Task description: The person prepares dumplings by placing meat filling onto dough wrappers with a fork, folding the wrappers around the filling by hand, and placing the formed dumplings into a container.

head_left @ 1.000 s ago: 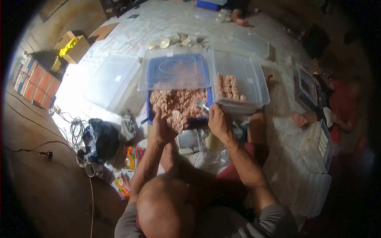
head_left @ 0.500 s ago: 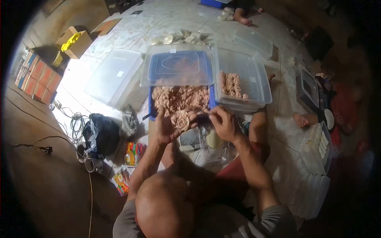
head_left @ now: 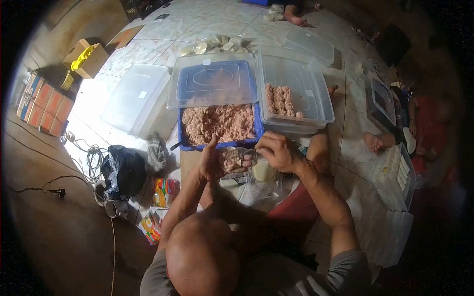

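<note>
My left hand (head_left: 211, 165) is cupped, thumb up, around a round dough wrapper with minced meat filling (head_left: 232, 160). The fingers of my right hand (head_left: 277, 152) are pinched together just right of it; what they grip is too small to tell. Behind both hands stands a blue tub (head_left: 180, 129) of pink minced meat mixture (head_left: 219, 122), its back half under a clear lid (head_left: 212, 81). Below my right hand lies a stack of pale round wrappers (head_left: 264, 170) on clear plastic. A clear box (head_left: 296, 74) at the right holds rows of meat-filled dumplings (head_left: 281, 100).
Clear boxes (head_left: 136, 96) stand left of the tub. Several small bags (head_left: 222, 44) lie behind it. A black plastic bag (head_left: 123, 165), colourful packets (head_left: 164, 192) and cables are at the left. Another person (head_left: 429, 128) sits at the right beside a box of pale rolls (head_left: 395, 177).
My right hand has moved slightly left and down, nearer the left hand. The filled wrapper in my left palm has turned and looks darker. The whole view has shifted a little.
</note>
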A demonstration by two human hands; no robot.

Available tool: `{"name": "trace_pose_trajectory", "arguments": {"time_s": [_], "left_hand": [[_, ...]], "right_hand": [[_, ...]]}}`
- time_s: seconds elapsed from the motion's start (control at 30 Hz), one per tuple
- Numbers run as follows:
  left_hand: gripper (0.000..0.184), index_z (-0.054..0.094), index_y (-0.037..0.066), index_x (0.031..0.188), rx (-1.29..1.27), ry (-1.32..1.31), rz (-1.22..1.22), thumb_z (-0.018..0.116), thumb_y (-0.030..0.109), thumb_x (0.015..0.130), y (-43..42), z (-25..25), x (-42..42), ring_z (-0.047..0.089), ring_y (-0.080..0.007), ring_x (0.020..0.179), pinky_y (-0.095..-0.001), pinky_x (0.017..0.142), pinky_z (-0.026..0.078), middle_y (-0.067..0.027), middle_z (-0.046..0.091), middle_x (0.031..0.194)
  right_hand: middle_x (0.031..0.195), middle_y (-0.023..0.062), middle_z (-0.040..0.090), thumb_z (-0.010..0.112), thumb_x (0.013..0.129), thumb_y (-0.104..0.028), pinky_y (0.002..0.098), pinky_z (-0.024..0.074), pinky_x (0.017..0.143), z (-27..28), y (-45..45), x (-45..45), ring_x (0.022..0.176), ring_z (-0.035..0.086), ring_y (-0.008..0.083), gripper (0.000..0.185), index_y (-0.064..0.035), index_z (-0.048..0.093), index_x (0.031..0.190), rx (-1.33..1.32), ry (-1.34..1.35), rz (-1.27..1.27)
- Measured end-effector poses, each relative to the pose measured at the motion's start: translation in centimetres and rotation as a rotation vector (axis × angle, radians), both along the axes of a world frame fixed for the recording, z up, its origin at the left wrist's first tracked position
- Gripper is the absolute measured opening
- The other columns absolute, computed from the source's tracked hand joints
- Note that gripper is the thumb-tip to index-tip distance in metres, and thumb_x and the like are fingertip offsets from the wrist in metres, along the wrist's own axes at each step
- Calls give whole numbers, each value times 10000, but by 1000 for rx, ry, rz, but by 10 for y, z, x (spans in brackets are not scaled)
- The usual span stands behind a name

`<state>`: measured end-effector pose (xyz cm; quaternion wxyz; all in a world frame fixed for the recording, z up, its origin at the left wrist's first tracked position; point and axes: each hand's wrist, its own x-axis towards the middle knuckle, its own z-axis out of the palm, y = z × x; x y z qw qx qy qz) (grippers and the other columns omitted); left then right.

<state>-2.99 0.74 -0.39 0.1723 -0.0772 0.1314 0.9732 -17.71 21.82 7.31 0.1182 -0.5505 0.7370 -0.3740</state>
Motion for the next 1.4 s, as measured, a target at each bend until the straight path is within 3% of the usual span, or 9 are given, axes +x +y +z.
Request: {"name": "trace_pose_trajectory", "arguments": {"time_s": [0.13,0.23,0.43,0.73,0.97,1.17,1.23,1.3,1.4], "left_hand": [[1087,458,-98,1395,-71,-31,-48,303,846,878,11,5,3,616,-425,1180,-500,1041,482,-291,612,1273],[1068,473,-84,1384,-41,-7,-113,297,844,884,7,3,-1,633,-409,1140,-493,1020,492,-276,613,1266],[1036,534,-45,1349,-211,-143,103,339,854,873,14,11,6,624,-364,1165,-528,1049,449,-205,632,1265],[896,512,-1,1344,-212,-152,572,353,779,933,19,-1,-1,590,-327,1176,-509,1042,447,-194,592,1296],[877,503,-27,1337,35,70,409,402,748,937,8,-17,0,600,-340,1143,-476,1034,458,-214,604,1252],[890,522,-36,1316,-150,-119,296,437,756,920,9,6,2,618,-335,1125,-455,1029,466,-209,634,1226],[894,522,7,1333,-275,-197,363,437,786,903,11,-4,9,637,-315,1077,-441,983,492,-184,651,1189],[837,570,30,1262,-279,-83,312,391,777,929,15,1,8,642,-289,1024,-421,947,504,-145,665,1131],[841,355,44,1518,-683,-43,153,405,688,978,26,46,9,608,-295,1196,-485,1024,474,-208,565,1381]], "right_hand": [[882,151,638,637,871,-76,403,505,742,-7,0,4,828,651,322,90,12,657,868,69,-61,179],[874,149,632,640,870,-83,413,505,733,0,3,5,821,648,335,87,3,653,860,74,83,0],[848,136,563,650,860,-78,447,487,705,-10,-6,9,823,606,359,67,-22,614,862,105,166,111],[855,161,589,597,905,-90,477,478,704,-23,-15,53,813,611,390,73,-22,600,877,-50,45,-285],[871,169,593,604,896,-119,491,494,717,-6,4,75,825,614,401,76,-45,598,880,166,96,-332],[860,173,594,592,907,-86,433,504,734,-7,14,47,838,623,383,60,-27,598,912,79,72,-267],[842,105,619,634,922,-123,388,498,756,-33,10,48,803,636,286,89,-42,617,954,16,-21,-294],[881,70,650,664,945,-219,386,500,748,-64,-1,54,795,618,193,214,-9,630,964,-180,-634,-396],[1020,76,687,709,928,-269,330,489,880,-101,-15,64,956,608,169,323,18,677,1074,-175,-905,-309]]}}
